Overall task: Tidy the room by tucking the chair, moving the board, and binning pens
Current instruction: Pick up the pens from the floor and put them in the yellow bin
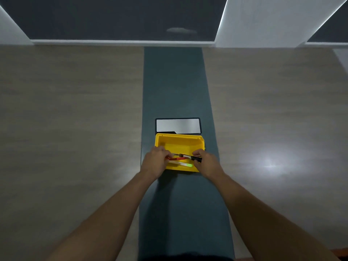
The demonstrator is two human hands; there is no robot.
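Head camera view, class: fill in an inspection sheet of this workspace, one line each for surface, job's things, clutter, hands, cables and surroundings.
Surface: wood-look table with a dark centre strip.
Job's things: yellow bin on the strip; pens over its near part: a black-capped pen, a red one, a green-tipped one.
Clutter: nothing seen.
Hands: left hand and right hand each grip an end of the pens at the bin.
Cables: nothing seen; a closed grey hatch lies behind the bin.
Surroundings: dark blinds and white pillars beyond the table.
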